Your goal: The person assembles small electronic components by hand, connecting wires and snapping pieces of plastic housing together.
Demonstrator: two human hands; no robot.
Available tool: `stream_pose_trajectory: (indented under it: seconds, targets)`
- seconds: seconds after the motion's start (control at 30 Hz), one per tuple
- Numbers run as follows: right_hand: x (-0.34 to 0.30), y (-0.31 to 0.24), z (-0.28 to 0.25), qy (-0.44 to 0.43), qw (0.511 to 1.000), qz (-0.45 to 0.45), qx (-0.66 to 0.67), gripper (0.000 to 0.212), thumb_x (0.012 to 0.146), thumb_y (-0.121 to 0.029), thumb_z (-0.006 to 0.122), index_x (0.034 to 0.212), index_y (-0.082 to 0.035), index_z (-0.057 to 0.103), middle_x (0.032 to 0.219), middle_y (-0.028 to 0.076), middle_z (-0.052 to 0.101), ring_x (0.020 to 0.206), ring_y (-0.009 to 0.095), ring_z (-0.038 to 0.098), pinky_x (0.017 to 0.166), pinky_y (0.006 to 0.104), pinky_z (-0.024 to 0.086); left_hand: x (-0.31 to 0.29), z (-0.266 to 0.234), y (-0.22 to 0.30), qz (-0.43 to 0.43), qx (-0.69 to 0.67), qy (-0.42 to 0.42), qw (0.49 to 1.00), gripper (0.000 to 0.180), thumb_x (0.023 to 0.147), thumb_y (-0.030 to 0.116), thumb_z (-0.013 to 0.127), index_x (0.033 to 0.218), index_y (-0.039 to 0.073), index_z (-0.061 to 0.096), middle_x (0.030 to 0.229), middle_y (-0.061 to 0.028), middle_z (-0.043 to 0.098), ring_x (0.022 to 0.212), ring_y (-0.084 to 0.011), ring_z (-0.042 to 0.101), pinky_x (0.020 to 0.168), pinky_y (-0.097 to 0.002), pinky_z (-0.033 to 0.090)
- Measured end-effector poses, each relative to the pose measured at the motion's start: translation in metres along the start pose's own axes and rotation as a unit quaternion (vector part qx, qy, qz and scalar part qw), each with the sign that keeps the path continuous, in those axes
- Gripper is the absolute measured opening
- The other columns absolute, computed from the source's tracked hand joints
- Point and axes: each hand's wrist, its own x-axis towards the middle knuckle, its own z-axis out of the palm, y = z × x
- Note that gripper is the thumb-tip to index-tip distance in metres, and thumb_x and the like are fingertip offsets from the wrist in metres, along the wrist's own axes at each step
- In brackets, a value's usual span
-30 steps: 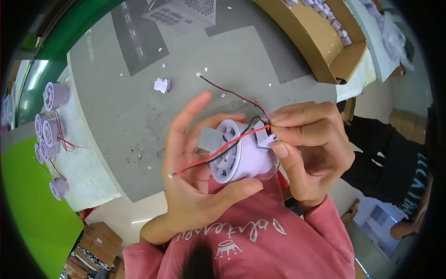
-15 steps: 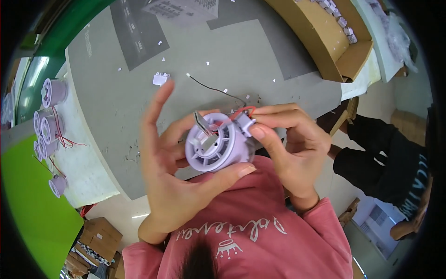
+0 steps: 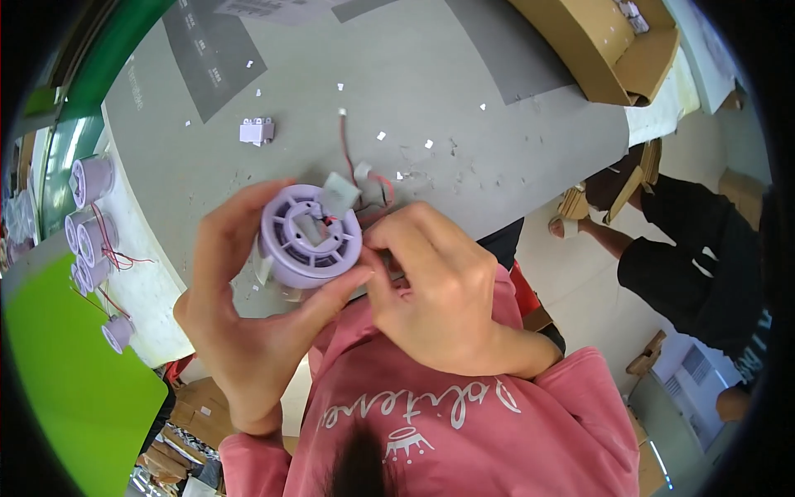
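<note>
My left hand (image 3: pixel 248 290) curls round a light purple round housing (image 3: pixel 286 267) with a spoked face, thumb along its near side. A small pale square board (image 3: pixel 340 193) stands up at the far rim of that face. Red and dark wires (image 3: pixel 385 192) run out past the rim, one ending in a small white connector (image 3: pixel 342 111). At the housing's right side my right hand (image 3: pixel 431 290) has its fingers bent and pressed together against the rim. Whatever they pinch is hidden.
A small purple block (image 3: pixel 257 131) and scattered white bits (image 3: pixel 429 144) lie on the grey tabletop (image 3: pixel 298 83). Several purple housings with wires (image 3: pixel 93 181) stand along the left edge. An open cardboard box (image 3: pixel 580 50) is at far right; another person (image 3: pixel 687 273) stands beyond.
Both hands and the housing have shifted left, and the spoked face has turned upward. My right fingers have moved from the small purple block with red wires to the rim, hiding that block.
</note>
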Motion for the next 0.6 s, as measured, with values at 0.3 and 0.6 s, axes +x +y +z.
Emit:
stream_pose_trajectory:
  seconds: [0.3, 0.6]
  targets:
    - [0.009, 0.009, -0.048, -0.107, 0.993, 0.029, -0.031, 0.022, 0.07, 0.004, 0.074, 0.087, -0.003, 0.062, 0.08, 0.009, 0.062, 0.058, 0.024, 0.06, 0.052, 0.0329, 0.049, 0.006, 0.01, 0.016, 0.112, 0.114, -0.073, 0.984, 0.067, 0.052, 0.003, 0.088, 0.117, 0.002, 0.068, 0.114, -0.0142, 0.07, 0.108, -0.0298, 0.067, 0.094, -0.0376, 0.052]
    - [0.03, 0.008, -0.022, -0.126, 0.953, -0.274, 0.029, 0.077, 0.065, -0.028, 0.083, 0.135, -0.006, 0.058, 0.147, 0.027, 0.042, 0.119, 0.043, 0.054, 0.098, 0.0461, 0.047, -0.002, 0.004, 0.0, 0.14, 0.126, -0.174, 0.967, 0.081, 0.07, 0.002, 0.075, 0.141, 0.003, 0.038, 0.131, -0.017, 0.053, 0.112, -0.0388, 0.058, 0.086, -0.0432, 0.052]
